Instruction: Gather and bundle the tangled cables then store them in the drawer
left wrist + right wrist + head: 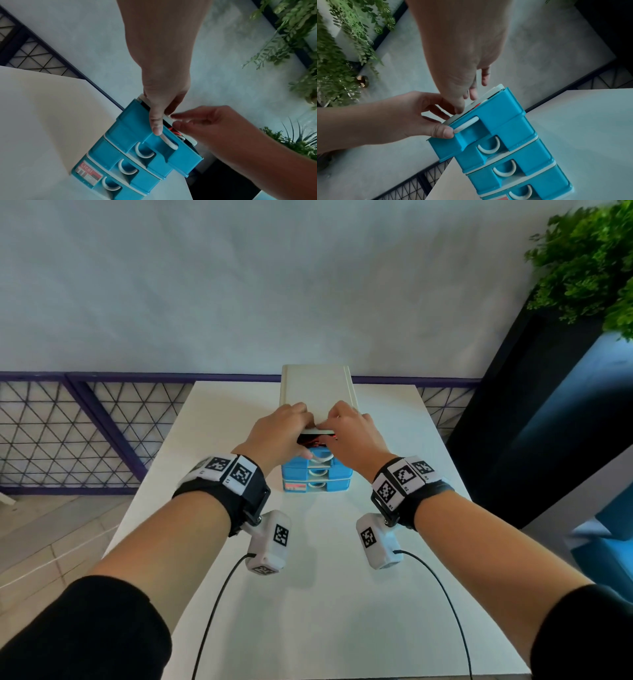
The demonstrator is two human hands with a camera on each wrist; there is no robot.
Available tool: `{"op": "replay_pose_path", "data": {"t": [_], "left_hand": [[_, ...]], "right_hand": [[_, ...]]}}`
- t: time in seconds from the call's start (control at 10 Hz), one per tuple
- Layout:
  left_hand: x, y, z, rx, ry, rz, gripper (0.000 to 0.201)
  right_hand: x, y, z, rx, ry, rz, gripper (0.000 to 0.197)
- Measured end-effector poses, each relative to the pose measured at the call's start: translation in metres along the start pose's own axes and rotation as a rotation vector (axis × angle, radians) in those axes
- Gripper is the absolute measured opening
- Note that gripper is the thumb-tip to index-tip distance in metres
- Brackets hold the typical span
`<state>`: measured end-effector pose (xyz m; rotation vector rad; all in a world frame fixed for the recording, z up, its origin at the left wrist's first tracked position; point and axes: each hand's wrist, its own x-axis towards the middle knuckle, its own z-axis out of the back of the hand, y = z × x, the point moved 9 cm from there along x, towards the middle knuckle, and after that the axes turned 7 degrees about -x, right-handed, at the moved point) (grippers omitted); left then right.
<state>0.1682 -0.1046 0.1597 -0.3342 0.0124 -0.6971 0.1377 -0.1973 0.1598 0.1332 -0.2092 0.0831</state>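
A small blue drawer unit (317, 475) with a white top (317, 385) stands at the far middle of the white table (308, 611). Its top drawer (154, 146) is pulled out a little, and a red cable (174, 132) shows in the gap. My left hand (284, 429) grips that drawer's front: the thumb (445, 132) lies on the white handle (467, 125) and the fingers curl over the top edge. My right hand (346, 429) holds the front edge of the white top, fingers (472, 94) above and thumb at the opening by the red cable (476, 105). Most of the cable is hidden.
Below the open drawer are several shut blue drawers (513, 169), each with a white handle. A purple mesh railing (68, 433) runs behind the table. A dark planter with green plants (589, 261) stands at the right. Black cords (212, 618) hang from my wrist cameras.
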Motion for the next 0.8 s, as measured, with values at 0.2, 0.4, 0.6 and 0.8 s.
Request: {"op": "replay_pose_path", "data": {"t": [0.2,0.4,0.6,0.8], "left_hand": [[0.008,-0.002,0.002,0.016,-0.161,-0.025,0.019],[0.008,-0.004,0.0,0.017,-0.266,-0.041,0.004],[0.003,-0.005,-0.003,0.021,-0.22,0.0,0.01],[-0.016,0.015,-0.012,-0.185,-0.003,0.015,0.034]], "right_hand": [[0.008,-0.006,-0.009,0.019,-0.009,-0.041,0.029],[0.006,-0.007,-0.012,-0.057,-0.034,-0.007,0.027],[-0.001,-0.006,-0.011,-0.052,0.074,-0.013,0.035],[-0.053,-0.032,-0.001,0.061,0.186,-0.072,0.05]]}}
